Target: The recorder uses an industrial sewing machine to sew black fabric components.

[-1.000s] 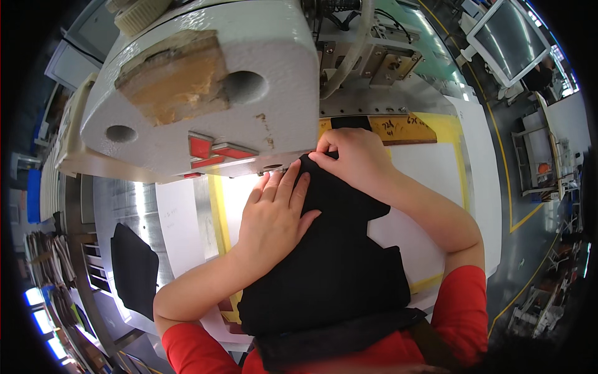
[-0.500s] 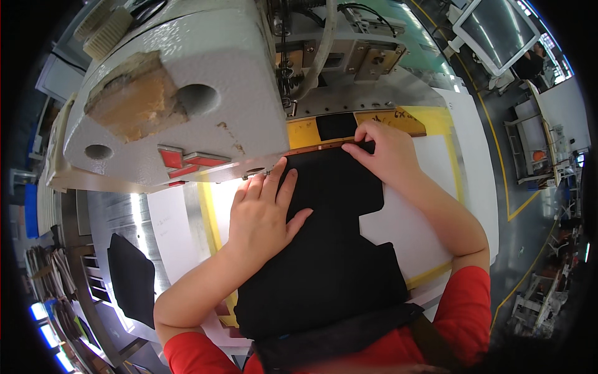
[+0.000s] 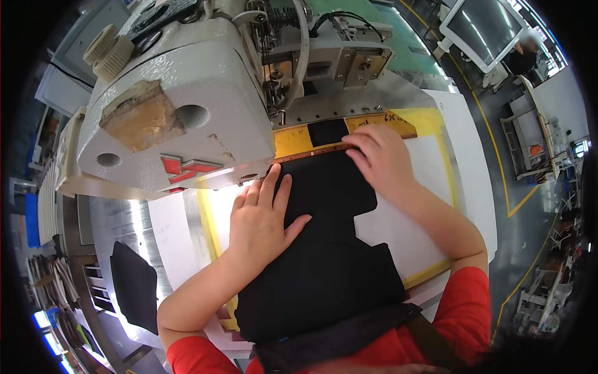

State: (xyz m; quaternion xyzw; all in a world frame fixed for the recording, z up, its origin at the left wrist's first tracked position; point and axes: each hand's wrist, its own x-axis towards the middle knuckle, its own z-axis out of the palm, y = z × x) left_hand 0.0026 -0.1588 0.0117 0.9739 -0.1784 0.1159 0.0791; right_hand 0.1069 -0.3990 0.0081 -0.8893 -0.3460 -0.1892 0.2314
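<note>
Rests the left hand (image 3: 258,215), splayed open, on a large black fabric panel with a stepped right edge (image 3: 324,268), at its 10 o'clock; lies flat, centrally, over a white sheet (image 3: 402,243). Curls the right hand (image 3: 389,162), well apart from the left, at 1 o'clock, by a long yellow bar (image 3: 293,143) along the panel's 12 o'clock edge; cannot tell if pinched on anything. Farther out, includes a glossy pale-grey machine head (image 3: 218,140) towards 10 to 11 o'clock and, at 9 o'clock, a smaller black fabric piece (image 3: 134,287) on the metallic worktop (image 3: 115,221).

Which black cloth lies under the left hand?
The large cloth, notched on its right edge, lies under the left hand; the smaller cloth lies apart, on the metal table.
</note>
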